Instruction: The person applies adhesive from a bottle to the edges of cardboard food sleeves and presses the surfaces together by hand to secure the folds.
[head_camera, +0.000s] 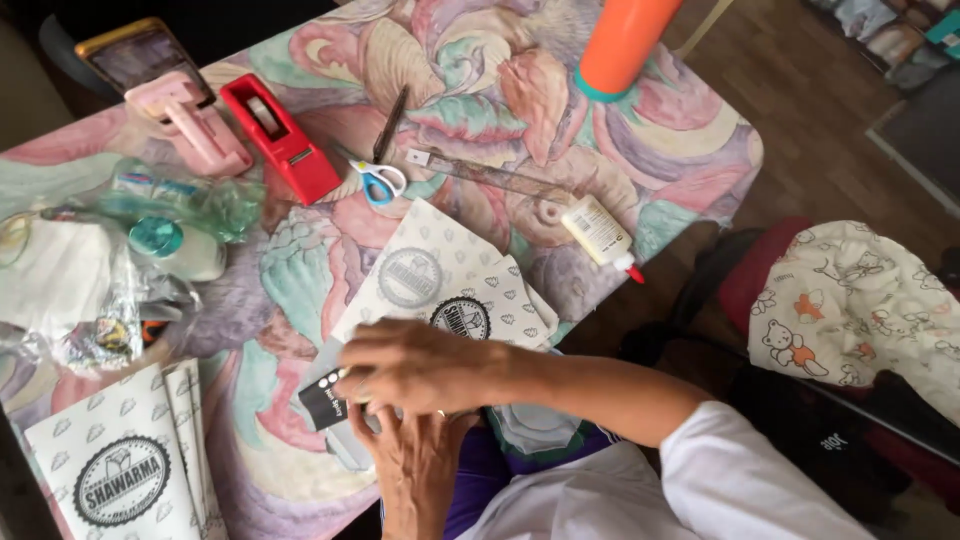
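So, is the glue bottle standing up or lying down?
Lying down: the glue bottle rests on its side on the table, red cap toward the table's edge.

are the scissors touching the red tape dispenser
Apart. The head view shows a strip of bare tablecloth between the scissors and the red tape dispenser.

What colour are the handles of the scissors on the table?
Blue, with white trim on the scissors, seen in the head view, lying beside the red tape dispenser.

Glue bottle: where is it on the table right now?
In the head view, the glue bottle lies right of centre near the table's right edge, just below the clear ruler.
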